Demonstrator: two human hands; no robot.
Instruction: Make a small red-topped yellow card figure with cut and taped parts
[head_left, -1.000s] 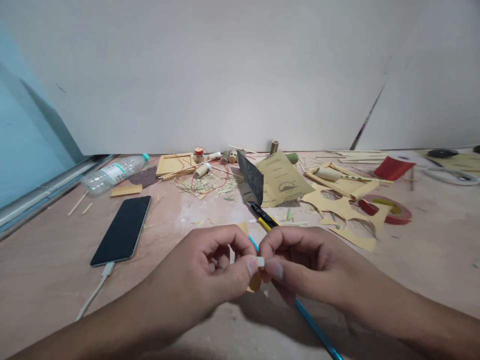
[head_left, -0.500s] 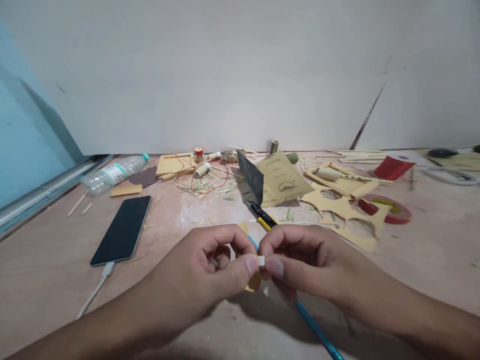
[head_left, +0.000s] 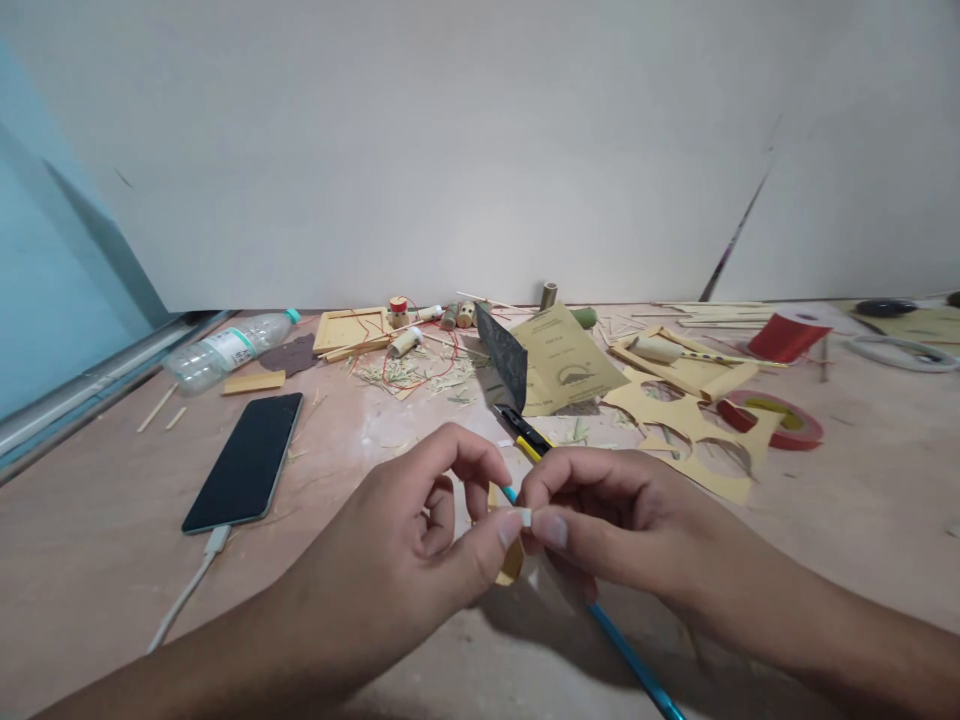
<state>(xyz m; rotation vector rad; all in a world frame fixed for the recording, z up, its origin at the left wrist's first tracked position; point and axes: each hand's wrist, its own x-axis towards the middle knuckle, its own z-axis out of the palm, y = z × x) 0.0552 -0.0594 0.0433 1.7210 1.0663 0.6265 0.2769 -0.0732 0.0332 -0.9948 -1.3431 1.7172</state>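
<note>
My left hand [head_left: 405, 545] and my right hand [head_left: 607, 525] meet low in the middle of the view, thumbs tip to tip. Between the thumbs they pinch a tiny white piece [head_left: 527, 517]. A curled yellow-brown paper scrap [head_left: 511, 566] hangs just below the thumbs. My left forefinger is lifted and bent above the pinch. Under my right hand a blue stick [head_left: 634, 660] runs down to the right across the table. A black and yellow cutter [head_left: 525, 435] lies just beyond the fingers.
A phone [head_left: 245, 461] on a white cable lies at the left, with a plastic bottle [head_left: 225, 347] behind it. Sandpaper sheets [head_left: 559, 360], cut yellow card [head_left: 697, 425], red tape [head_left: 780, 420], a red spool [head_left: 787, 335], bamboo bits and shavings [head_left: 416, 372] cover the back of the table.
My left forefinger has lifted and spread away from the thumb; the other left fingers have opened a little. Both thumbs stay pinched on the white piece. The right hand has barely moved.
</note>
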